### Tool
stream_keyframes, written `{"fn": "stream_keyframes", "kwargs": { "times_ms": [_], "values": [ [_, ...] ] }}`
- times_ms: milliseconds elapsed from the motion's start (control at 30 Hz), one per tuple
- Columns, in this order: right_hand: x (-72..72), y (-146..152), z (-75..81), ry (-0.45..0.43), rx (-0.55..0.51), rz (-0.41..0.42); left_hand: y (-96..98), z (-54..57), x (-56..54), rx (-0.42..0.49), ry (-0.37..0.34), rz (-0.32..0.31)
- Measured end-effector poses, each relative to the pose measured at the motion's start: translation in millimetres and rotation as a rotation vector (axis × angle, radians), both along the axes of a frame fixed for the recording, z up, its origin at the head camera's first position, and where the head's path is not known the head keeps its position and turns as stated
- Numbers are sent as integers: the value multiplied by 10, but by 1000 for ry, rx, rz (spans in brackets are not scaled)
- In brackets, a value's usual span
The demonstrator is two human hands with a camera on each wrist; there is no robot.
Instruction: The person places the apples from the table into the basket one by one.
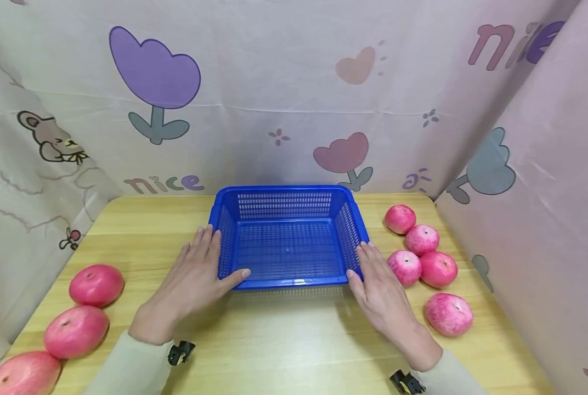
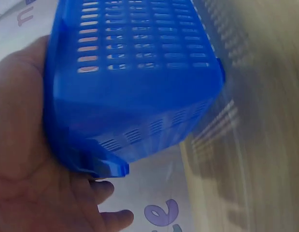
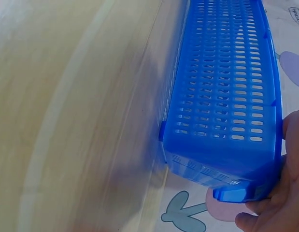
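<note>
A blue plastic basket with slotted sides stands on the wooden table, nothing inside it. My left hand lies along its left side near the front corner, fingers straight and the thumb over the front rim. In the left wrist view, fingertips reach out past the basket's corner. At the front right corner, my right hand touches the rim with its thumb, fingers stretched along the outside. The right wrist view shows that hand against the basket's rim.
Several pink, round fruits lie to the right of the basket, one nearer to me. On the table's left are three larger pink fruits. Patterned cloth hangs behind the table and on both sides.
</note>
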State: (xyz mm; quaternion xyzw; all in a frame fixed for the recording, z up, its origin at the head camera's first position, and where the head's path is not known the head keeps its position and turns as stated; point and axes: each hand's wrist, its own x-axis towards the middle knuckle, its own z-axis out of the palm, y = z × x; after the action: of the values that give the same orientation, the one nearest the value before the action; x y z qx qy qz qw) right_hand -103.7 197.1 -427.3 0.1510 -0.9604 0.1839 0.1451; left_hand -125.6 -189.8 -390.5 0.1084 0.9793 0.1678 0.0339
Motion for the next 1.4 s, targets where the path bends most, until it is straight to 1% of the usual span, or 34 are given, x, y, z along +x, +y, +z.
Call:
{"fn": "stream_keyframes", "kwargs": {
  "times_ms": [100,233,367,533,800,1000,1400],
  "values": [
    [-17,-47,-12,-6,1,6,-39,-16,-14,0,-13,9],
    [-23,-80,-24,-5,-1,10,-81,-49,-8,13,-1,11],
    [-16,-77,-34,1,-5,12,-83,-81,6,11,17,9],
    [0,-42,-24,-12,-8,0,-55,-102,8,19,28,5],
    [-25,4,17,17,-31,19,-25,-85,-4,41,12,14],
    [-47,-1,13,7,-49,19,-33,-70,-23,41,6,15],
    [-25,13,-16,-15,-77,9,-28,-106,-73,41,5,16]
  ]
}}
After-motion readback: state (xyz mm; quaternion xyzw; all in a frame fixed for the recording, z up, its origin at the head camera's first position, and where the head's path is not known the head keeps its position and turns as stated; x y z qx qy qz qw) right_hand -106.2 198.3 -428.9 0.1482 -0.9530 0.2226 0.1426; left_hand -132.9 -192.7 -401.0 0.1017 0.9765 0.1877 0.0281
